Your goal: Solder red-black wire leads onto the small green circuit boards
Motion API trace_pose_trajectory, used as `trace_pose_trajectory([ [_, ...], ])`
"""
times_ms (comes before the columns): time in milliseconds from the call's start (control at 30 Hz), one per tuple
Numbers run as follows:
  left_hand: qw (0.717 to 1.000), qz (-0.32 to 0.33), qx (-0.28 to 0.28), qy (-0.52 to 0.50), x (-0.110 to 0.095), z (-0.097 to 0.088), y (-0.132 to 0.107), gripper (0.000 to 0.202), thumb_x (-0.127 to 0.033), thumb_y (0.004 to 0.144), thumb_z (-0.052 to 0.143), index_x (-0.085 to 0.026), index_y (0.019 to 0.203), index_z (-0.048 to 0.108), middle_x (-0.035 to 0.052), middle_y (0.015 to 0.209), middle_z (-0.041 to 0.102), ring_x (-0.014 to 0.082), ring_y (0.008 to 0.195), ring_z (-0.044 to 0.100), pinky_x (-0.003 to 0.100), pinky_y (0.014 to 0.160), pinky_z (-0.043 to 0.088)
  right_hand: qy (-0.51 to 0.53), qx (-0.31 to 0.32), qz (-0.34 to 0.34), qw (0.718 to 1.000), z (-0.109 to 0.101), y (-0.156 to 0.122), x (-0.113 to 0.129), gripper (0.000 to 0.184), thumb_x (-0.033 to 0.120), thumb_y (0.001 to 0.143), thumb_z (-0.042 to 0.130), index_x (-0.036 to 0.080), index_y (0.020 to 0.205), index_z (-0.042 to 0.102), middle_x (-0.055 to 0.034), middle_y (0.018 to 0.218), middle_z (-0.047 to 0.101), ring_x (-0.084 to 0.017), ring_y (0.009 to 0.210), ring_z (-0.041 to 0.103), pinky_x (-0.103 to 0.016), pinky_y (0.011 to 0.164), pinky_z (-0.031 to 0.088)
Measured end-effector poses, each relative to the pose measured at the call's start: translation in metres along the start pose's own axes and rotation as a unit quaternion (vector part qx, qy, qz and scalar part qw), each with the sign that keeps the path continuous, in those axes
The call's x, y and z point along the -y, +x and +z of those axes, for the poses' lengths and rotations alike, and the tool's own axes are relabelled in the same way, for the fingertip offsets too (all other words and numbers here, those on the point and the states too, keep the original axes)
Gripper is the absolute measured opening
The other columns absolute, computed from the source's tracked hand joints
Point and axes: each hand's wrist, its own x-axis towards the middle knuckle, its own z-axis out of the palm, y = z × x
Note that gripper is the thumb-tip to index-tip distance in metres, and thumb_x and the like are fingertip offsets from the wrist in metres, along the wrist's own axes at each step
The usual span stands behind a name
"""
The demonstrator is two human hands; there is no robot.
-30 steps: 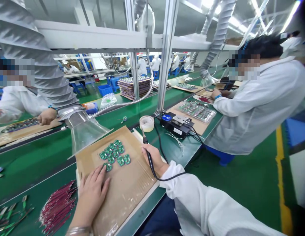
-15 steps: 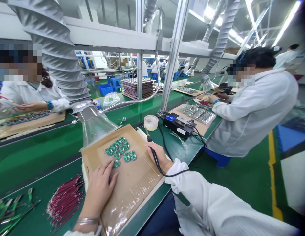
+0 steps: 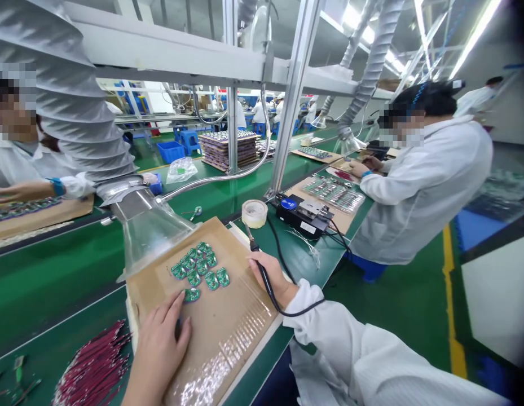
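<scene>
Left hand [image 3: 159,349], fingers [image 3: 174,307] open and empty, rests on a brown cardboard mat [image 3: 232,344] on the green counter [image 3: 54,282], just left of a small green circuit board [image 3: 192,295] below a cluster of boards [image 3: 198,262]; the farther right hand [image 3: 272,276] closes around a slim black soldering iron [image 3: 264,279].

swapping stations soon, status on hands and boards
Right hand gripping soldering iron. Left hand beside green circuit boards on cardboard mat. Fume funnel over mat's far corner.
</scene>
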Motion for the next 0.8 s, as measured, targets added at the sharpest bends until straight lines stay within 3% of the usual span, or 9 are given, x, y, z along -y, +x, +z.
trace_pose_trajectory([
  [267, 0.993, -0.081, 0.059, -0.058, -0.019, -0.024, 0.002, 0.04, -0.033, 0.093, 0.054, -0.017, 0.129, 0.055, 0.013, 0.126, 0.062, 0.0282, 0.115, 0.059, 0.049, 0.104, 0.047, 0.004, 0.004, 0.003, 1.0, -0.015, -0.005, 0.01, 0.024, 0.037, 0.095, 0.056, 0.017, 0.107, 0.062, -0.0052, 0.104, 0.065, -0.015, 0.088, 0.064, -0.035, 0.079, 0.057],
  [433, 0.992, -0.096, 0.069, -0.05, -0.032, -0.037, 0.008, 0.041, -0.033, 0.093, 0.057, -0.016, 0.13, 0.052, 0.0136, 0.129, 0.059, 0.0274, 0.118, 0.055, 0.047, 0.104, 0.046, -0.01, -0.005, 0.003, 1.0, -0.023, -0.003, 0.014, 0.019, 0.03, 0.096, 0.052, 0.018, 0.092, 0.066, -0.0011, 0.077, 0.068, -0.015, 0.077, 0.067, -0.031, 0.074, 0.056],
  [667, 0.987, -0.111, 0.108, -0.046, -0.034, -0.029, 0.032, 0.042, -0.04, 0.091, 0.06, -0.017, 0.126, 0.058, 0.0131, 0.124, 0.061, 0.0285, 0.113, 0.055, 0.049, 0.097, 0.045, -0.089, 0.015, 0.05, 0.995, -0.038, 0.001, 0.024, 0.027, 0.034, 0.094, 0.051, 0.021, 0.082, 0.07, -0.003, 0.069, 0.07, -0.019, 0.067, 0.067, -0.031, 0.062, 0.052],
  [800, 0.981, -0.099, 0.152, -0.067, -0.042, -0.032, 0.028, 0.026, -0.029, 0.092, 0.057, -0.019, 0.114, 0.064, 0.0099, 0.115, 0.064, 0.0263, 0.108, 0.056, 0.046, 0.094, 0.046, -0.114, 0.038, 0.076, 0.99, -0.058, -0.001, 0.043, 0.029, 0.038, 0.094, 0.05, 0.023, 0.081, 0.071, -0.0018, 0.066, 0.069, -0.019, 0.063, 0.067, -0.031, 0.056, 0.046],
])
